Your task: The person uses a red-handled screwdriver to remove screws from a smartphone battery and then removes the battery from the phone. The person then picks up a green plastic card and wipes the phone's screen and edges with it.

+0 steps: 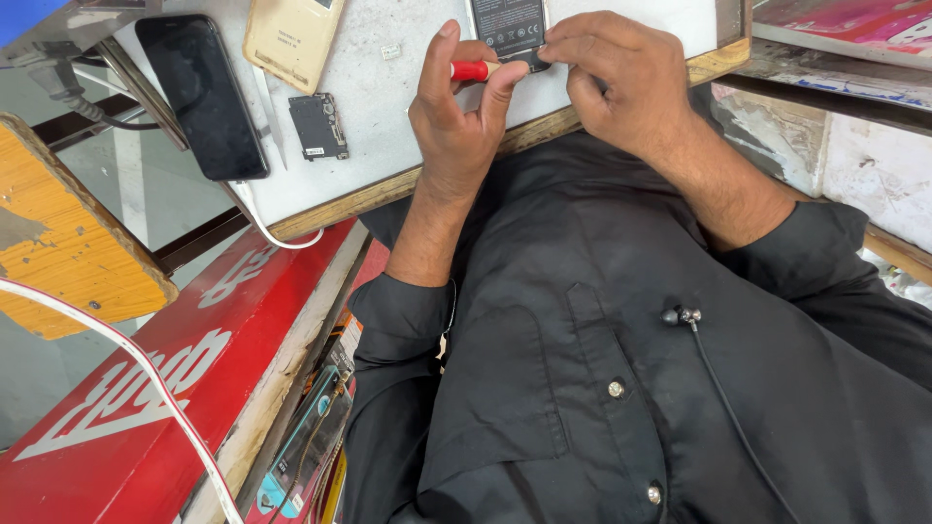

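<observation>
A: State the position of each hand.

B: The left hand sits at 12 o'clock over the near edge of the white worktop. Its fingers are closed around a red-handled tool, tip pointing toward 3 o'clock. The right hand lies just beside it at 1 o'clock, fingertips pinched on the lower edge of the black battery.

A: Where does the battery lie?

B: Flat on the worktop at 12 o'clock, touching both hands. It carries a dark rectangular label with pale print.

A: List the other items and signs.

B: A black phone lies at 10 o'clock, screen dark, with a white cable running from below it. A beige phone cover lies at 11 o'clock, bearing small dark print. A small dark circuit board sits between the phone and the left hand. A red sign with large white lettering runs toward 8 o'clock. Coloured flat packages stand at 7 o'clock, beside the black sleeve.
</observation>
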A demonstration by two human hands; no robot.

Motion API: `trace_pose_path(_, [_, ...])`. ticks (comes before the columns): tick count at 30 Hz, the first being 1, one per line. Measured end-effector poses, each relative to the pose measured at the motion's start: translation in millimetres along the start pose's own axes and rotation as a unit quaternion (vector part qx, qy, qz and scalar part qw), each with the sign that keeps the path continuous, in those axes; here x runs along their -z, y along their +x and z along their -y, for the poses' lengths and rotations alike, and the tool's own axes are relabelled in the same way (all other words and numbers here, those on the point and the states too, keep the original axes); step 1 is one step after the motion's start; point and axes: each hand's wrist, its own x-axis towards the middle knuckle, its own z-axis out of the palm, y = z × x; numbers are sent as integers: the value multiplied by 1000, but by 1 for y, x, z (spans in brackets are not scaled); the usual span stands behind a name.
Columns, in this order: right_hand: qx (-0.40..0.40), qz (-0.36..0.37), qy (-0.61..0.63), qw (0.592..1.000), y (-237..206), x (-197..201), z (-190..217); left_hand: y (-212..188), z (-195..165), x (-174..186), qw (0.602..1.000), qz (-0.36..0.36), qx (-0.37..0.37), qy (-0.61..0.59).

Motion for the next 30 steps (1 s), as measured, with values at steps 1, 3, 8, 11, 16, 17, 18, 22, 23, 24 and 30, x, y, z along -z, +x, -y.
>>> trace_pose_path(1, [-1,3,0,1000,0,0,0,0,1,0,1000,1,2,-1])
trace_pose_path(3, [1,0,-1,1000,0,1,1,-1,2,-1,1000,1,6,-10])
trace_pose_path(8, [-8,2,3,1000,1,2,2,0,5,-2,1000,-14,6,-2])
trace_pose_path(11, [0,0,4,1000,2,3,3,-1,4,-2,1000,-15,3,18])
trace_pose_path(16, [-3,2,5,1000,1,4,3,-2,1,-2,1000,-9,-8,29])
trace_pose_path(17, [-2,1,7,1000,1,3,3,-2,1,-2,999,-9,-14,35])
trace_pose_path(18, [0,0,8,1000,1,3,3,-1,0,-2,999,-11,-21,46])
trace_pose_path(22, [9,1,-8,1000,2,1,1,8,-7,1,995,4,-68,68])
trace_pose_path(23, [4,3,-6,1000,2,1,1,12,-10,2,994,13,-84,69])
trace_pose_path(24, [0,4,-4,1000,1,1,1,15,-15,3,992,36,-99,62])
trace_pose_path(30, [9,-3,4,1000,2,4,3,26,-44,13,974,124,-150,117])
